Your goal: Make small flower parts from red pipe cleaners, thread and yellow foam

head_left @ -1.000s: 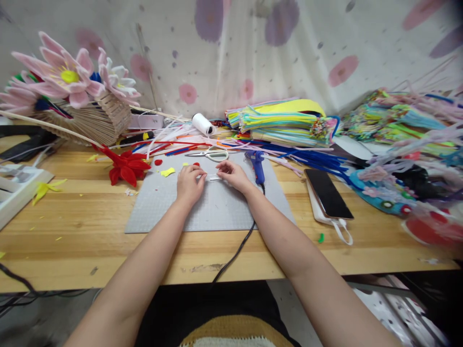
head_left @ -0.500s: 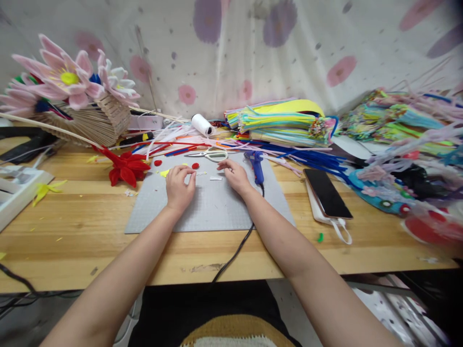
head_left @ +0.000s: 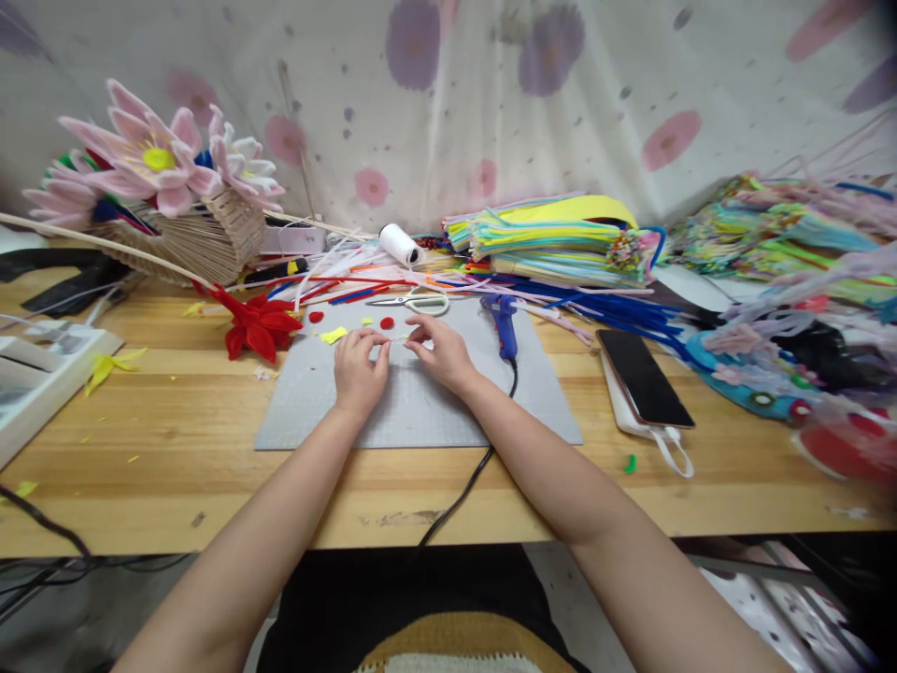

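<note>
My left hand [head_left: 361, 370] is closed in a pinch over the grey cutting mat [head_left: 413, 421], holding one end of a thin pale strand [head_left: 397, 339]. At the strand's other end, my right hand [head_left: 444, 355] pinches with thumb and forefinger. The strand is too small to name its kind. Just beyond the fingers lie a red round piece [head_left: 387, 322] and a yellow scrap [head_left: 334, 336]. Scissors [head_left: 413, 301] with pale handles rest at the mat's far edge. To the right of my right hand, a blue glue gun [head_left: 502, 327] lies on the mat.
A red fuzzy flower [head_left: 261, 324] lies left of the mat. Behind are a white thread spool [head_left: 399, 245] and bundled pipe cleaners [head_left: 553, 238]. At right, a phone [head_left: 645, 379] lies on a white power bank. The glue gun's black cable [head_left: 455, 502] crosses the table's front edge.
My right hand has moved left to my left hand and now pinches the strand's other end. Half a second ago only my left hand held it. The view has shifted slightly.
</note>
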`<state>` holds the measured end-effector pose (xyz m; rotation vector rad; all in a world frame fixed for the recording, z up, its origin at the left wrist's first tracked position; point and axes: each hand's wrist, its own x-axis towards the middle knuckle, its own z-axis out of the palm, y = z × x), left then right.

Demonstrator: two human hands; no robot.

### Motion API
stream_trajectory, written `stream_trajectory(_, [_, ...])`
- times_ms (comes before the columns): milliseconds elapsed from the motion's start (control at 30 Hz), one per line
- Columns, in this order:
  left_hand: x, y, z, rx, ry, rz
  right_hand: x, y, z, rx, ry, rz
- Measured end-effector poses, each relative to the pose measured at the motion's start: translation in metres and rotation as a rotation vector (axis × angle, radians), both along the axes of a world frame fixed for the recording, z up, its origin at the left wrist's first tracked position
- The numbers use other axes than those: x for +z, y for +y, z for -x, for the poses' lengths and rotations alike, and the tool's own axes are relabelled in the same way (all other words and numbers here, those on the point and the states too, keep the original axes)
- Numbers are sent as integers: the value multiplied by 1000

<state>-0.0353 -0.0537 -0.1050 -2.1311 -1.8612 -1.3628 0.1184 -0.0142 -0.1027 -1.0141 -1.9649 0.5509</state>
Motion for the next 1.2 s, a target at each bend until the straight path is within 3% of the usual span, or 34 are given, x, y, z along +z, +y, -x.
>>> stream_trajectory(133, [0,0,1,-62,-21,-53,3,1,-3,-31,-94,-75])
stream_trajectory(300, [-1,0,-4,-256,18,5,3,-1,-2,10,-114,-143])
stream_trajectory(633, [0,4,1,-124,57,169,1,-3,-1,43,-166,-163])
stream_trajectory(767, [1,3,2,-69,14,187,10,1,-6,-7,-189,-158])
stream_trajectory(867, [1,2,3,-40,-35,203,30,4,-24,-20,-216,-31])
stream_trajectory(1067, [3,3,3,-16,-96,251,81,-7,-107,248,-532,617])
stream_trajectory(1133, [5,3,2,-6,-114,278,84,-8,-135,97,-630,723])
stream_trajectory(1200, [6,3,1,6,-124,299,76,-5,-152,-141,-663,675])
